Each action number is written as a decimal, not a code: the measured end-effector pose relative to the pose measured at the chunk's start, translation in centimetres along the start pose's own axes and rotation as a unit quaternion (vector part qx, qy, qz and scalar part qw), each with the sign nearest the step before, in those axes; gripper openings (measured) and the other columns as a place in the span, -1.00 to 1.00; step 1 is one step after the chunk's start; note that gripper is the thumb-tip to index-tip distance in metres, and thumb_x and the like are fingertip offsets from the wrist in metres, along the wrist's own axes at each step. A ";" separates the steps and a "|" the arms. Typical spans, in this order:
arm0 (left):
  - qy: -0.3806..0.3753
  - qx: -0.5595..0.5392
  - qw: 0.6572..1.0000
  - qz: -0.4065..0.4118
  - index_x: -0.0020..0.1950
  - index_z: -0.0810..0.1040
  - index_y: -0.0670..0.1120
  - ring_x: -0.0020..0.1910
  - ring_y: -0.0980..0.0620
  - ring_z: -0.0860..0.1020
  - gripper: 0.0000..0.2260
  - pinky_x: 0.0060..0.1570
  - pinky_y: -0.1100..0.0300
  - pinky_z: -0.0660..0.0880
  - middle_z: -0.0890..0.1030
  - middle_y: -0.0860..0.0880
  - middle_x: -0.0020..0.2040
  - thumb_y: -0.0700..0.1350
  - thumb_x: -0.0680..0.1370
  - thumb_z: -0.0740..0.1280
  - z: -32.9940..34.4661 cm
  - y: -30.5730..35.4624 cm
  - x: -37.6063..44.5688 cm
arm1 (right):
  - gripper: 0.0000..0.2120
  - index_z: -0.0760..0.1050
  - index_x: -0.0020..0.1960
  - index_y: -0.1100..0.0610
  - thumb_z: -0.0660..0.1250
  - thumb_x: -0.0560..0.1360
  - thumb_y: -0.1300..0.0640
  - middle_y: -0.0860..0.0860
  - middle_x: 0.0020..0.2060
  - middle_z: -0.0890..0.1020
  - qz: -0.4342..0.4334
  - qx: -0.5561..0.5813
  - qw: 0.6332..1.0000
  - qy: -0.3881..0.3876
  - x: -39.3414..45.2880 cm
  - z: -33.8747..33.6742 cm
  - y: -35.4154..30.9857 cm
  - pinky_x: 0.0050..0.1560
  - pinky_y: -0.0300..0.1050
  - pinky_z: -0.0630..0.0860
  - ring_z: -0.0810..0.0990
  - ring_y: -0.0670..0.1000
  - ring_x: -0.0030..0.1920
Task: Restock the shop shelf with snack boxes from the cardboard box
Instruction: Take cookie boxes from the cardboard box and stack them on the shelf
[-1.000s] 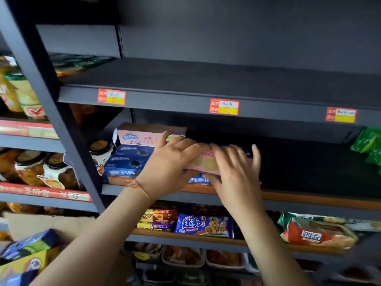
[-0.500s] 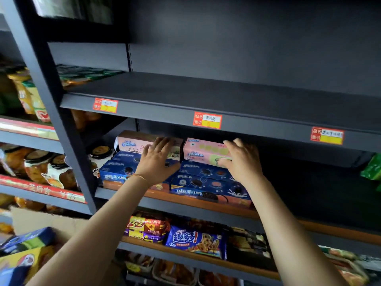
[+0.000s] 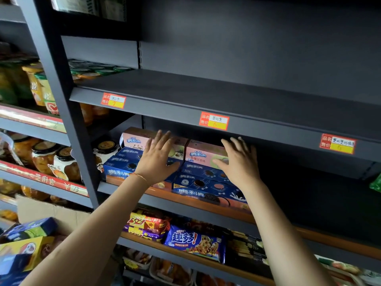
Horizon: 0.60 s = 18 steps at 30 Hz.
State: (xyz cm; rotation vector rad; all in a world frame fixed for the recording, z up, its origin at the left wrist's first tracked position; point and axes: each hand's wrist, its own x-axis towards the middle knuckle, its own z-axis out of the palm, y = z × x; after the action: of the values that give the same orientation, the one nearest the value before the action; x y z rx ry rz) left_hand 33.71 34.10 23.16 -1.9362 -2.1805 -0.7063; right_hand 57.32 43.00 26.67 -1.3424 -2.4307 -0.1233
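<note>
Two pink snack boxes lie on stacked blue snack boxes [image 3: 206, 185] on the middle shelf [image 3: 321, 195]. My left hand [image 3: 156, 159] is spread flat in front of the left pink box [image 3: 135, 139], fingers straight. My right hand [image 3: 240, 159] is spread in front of the right pink box [image 3: 203, 154], fingers straight; whether it touches the box is unclear. Neither hand holds anything. The cardboard box [image 3: 51, 215] stands at the lower left with blue and yellow snack boxes [image 3: 22, 246] in it.
The shelf above [image 3: 226, 93] is bare and carries red price tags [image 3: 214, 120]. Glass jars [image 3: 43, 157] fill the rack to the left. Snack bags [image 3: 193, 242] lie on the shelf below. Right of the blue stacks the middle shelf is dark and bare; a green packet [image 3: 376, 183] sits at its far right.
The right pink box went from my hands onto the blue stack beside the left pink box. Both hands have let go and now spread flat with straight fingers.
</note>
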 end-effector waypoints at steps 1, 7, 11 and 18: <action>0.035 -0.027 0.999 0.012 0.60 0.13 -0.02 0.62 -0.07 -0.05 -0.36 0.58 -0.10 -0.09 0.10 -0.05 0.63 0.09 0.60 0.31 -0.6 0.0 -0.6 | -0.39 0.28 0.53 0.05 0.25 0.57 -0.20 0.07 0.52 0.29 -0.021 0.031 0.999 0.030 -0.2 -0.2 -0.8 0.52 0.18 0.09 0.20 0.14 0.53; 0.226 -0.265 0.933 -0.096 0.11 0.60 0.04 -0.10 0.15 0.61 -0.79 -0.16 0.23 0.52 0.66 0.16 -0.13 0.00 0.55 0.24 -5.3 -2.1 -10.9 | -0.82 0.59 0.12 0.08 0.34 0.56 0.05 -0.08 -0.02 0.58 -0.187 0.329 0.924 0.046 -3.5 0.7 -12.3 -0.04 -0.18 0.52 0.58 -0.10 -0.06; 0.200 -0.310 0.872 -0.322 -0.04 0.63 0.06 -0.24 0.10 0.65 -0.83 -0.18 0.09 0.58 0.67 0.11 -0.27 -0.03 0.52 0.24 -2.5 -10.7 -19.0 | -0.88 0.60 0.01 0.04 0.31 0.56 0.05 -0.07 -0.18 0.61 -0.238 0.384 0.883 -0.127 -6.2 6.8 -22.2 -0.15 -0.13 0.54 0.59 -0.07 -0.17; 0.020 -0.276 0.753 -0.597 -0.15 0.64 0.00 -0.17 -0.10 0.62 -0.88 -0.10 0.03 0.56 0.66 0.00 -0.27 -0.11 0.54 0.33 3.1 -23.5 -32.2 | -0.91 0.58 0.04 0.04 0.33 0.55 0.12 -0.11 -0.20 0.58 -0.084 0.371 0.825 -0.419 -12.6 23.2 -34.2 -0.08 -0.11 0.48 0.56 -0.06 -0.13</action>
State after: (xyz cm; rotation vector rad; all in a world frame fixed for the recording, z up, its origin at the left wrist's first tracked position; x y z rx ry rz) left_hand 16.81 4.99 1.56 -0.2499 -3.2542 -1.6268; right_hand 28.75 19.94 3.94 -0.8728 -2.7088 1.5052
